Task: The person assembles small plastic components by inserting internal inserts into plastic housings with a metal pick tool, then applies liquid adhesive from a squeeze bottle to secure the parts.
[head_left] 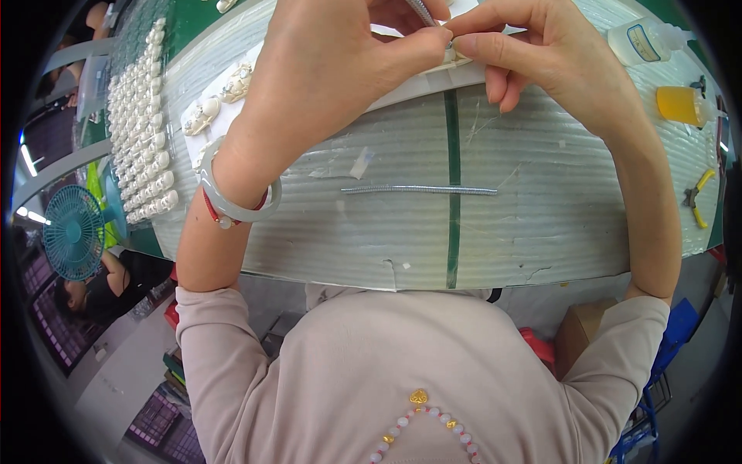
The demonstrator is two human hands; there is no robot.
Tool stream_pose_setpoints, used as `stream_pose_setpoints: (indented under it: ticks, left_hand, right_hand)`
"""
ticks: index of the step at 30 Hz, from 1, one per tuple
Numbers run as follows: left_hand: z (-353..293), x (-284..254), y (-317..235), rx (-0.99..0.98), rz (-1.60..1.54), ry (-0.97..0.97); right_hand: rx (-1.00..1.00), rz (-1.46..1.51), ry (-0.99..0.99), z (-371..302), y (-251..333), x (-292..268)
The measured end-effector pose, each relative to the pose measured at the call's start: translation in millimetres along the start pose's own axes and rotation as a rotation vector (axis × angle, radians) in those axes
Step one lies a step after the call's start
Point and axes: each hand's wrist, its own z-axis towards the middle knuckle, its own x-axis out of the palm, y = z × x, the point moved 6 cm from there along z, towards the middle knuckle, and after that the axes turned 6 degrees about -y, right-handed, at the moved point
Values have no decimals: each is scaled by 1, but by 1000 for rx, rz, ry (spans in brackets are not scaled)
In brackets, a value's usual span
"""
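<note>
At the top centre, my left hand point(332, 66) is closed round a ridged silver rod point(420, 11), whose upper end leaves the picture. My right hand point(533, 50) meets it there, thumb and forefinger pinched over a small spot that they mostly hide. Both hands are above a white board point(421, 83). White ornamental pieces with shiny bits, such as this one point(236, 83), lie on the board beside my left wrist. Below the hands, a thin silver coil-like rod point(417, 189) rests crosswise on the ribbed table cover point(541, 232).
Rows of small white pieces point(143, 131) in clear packing stand at the left. To the right are a clear squeeze bottle point(641, 42), a bottle of yellow liquid point(680, 105) and yellow-handled pliers point(699, 199). A teal fan point(73, 232) and another person point(112, 290) are farther left.
</note>
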Motion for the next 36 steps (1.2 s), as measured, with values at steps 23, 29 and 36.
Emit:
stream_pose_setpoints:
  ticks: [23,29,36]
  left_hand:
    - [13,-7,-10,286,-445,76]
    - [-8,-23,-3,-112,56,-140]
    - [-9,-18,6,-131,6,-56]
  right_hand:
    - [60,-125,-162,2,10,0]
    - [-1078,124,116,-4,19,-3]
    - [8,-237,-103,10,16,3]
